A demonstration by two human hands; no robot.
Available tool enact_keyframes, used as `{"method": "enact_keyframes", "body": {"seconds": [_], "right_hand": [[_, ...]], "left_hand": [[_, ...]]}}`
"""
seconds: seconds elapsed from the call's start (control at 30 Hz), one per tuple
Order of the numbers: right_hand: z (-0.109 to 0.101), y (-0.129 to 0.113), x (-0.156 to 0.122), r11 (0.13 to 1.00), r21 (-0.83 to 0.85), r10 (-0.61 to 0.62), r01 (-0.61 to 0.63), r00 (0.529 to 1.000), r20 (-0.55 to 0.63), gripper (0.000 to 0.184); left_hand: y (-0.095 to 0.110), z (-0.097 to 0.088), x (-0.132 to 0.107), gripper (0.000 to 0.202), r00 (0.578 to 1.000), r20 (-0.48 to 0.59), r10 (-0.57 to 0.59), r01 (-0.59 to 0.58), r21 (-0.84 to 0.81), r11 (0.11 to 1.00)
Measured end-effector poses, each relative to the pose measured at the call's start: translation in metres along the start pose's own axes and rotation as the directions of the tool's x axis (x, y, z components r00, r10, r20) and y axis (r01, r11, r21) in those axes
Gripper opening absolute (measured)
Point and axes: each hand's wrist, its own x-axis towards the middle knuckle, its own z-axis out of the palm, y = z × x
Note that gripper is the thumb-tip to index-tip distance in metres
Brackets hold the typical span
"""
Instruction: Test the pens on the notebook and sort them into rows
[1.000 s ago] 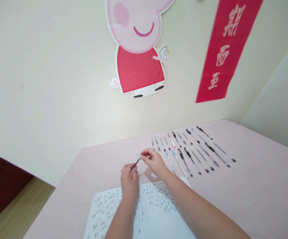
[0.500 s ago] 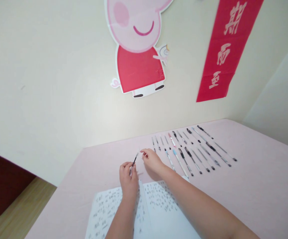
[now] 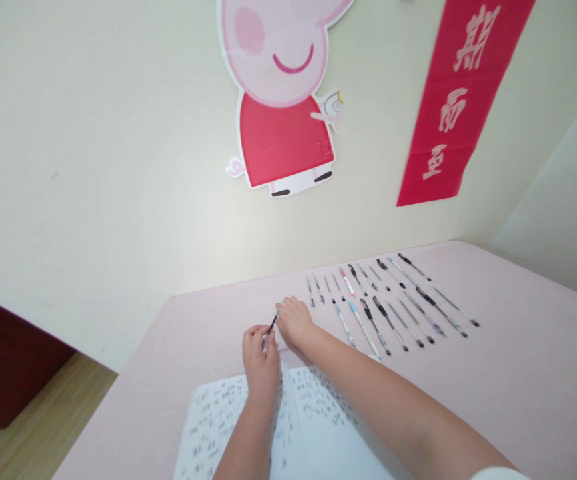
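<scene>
Head cam view, the only one here: the left hand (image 3: 260,358) is pinching a dark thin pen (image 3: 273,321) between thumb and fingers, with the pen tilted up and to the right. The right hand (image 3: 295,324) is right at the pen's upper end, back of the hand up, fingers curled over. Honestly can't tell if those fingertips are gripping the pen or just sitting beside it, the hand covers too much.

So the pen's up in front of the person, just past the far edge of an open notebook (image 3: 336,457). Left page is full of handwriting, right page has some near the top and is blank lower down, and both forearms cross over it.

All of that's on a pale pink table (image 3: 528,360). Off to the right of the hands there are two slanted rows of pens, mostly clear and black ones, plus a pink pen (image 3: 347,282) in the back row and a blue-capped pen (image 3: 365,331) in the front one, its near end right by the notebook's corner.

Behind it all, the wall (image 3: 118,133) has a big pig cutout (image 3: 286,143) in a red dress, and a red banner (image 3: 431,137) with white characters further right.
</scene>
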Motion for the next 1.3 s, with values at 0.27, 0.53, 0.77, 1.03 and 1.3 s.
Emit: {"method": "enact_keyframes", "body": {"seconds": [0.27, 0.53, 0.77, 1.03, 1.3], "right_hand": [[-0.006, 0.009, -0.022, 0.998, -0.022, -0.067, 0.066, 0.995, -0.076, 0.023], [-0.008, 0.009, -0.01, 0.994, -0.062, -0.092, 0.091, 0.996, -0.002, 0.017], [-0.009, 0.011, -0.003, 0.992, -0.073, -0.101, 0.103, 0.994, 0.029, 0.018], [-0.017, 0.02, -0.03, 0.975, 0.0, -0.221, 0.221, 0.975, -0.009, 0.014], [-0.022, 0.029, -0.059, 0.693, 0.715, 0.215, 0.094, 0.919, -0.329, 0.008]], "left_hand": [[0.001, 0.0, 0.0, 0.02, 1.0, 0.017, -0.006, 0.006, -0.005, 1.0], [0.001, 0.0, -0.001, 0.02, 1.0, 0.015, -0.009, 0.01, -0.025, 1.0], [0.0, 0.0, -0.001, 0.02, 0.999, 0.024, -0.022, 0.023, -0.03, 0.999], [0.002, 0.001, 0.0, 0.018, 1.0, 0.027, 0.002, -0.001, -0.028, 1.0], [0.004, 0.0, -0.001, 0.019, 0.999, 0.048, 0.015, -0.013, -0.043, 0.999]]}}
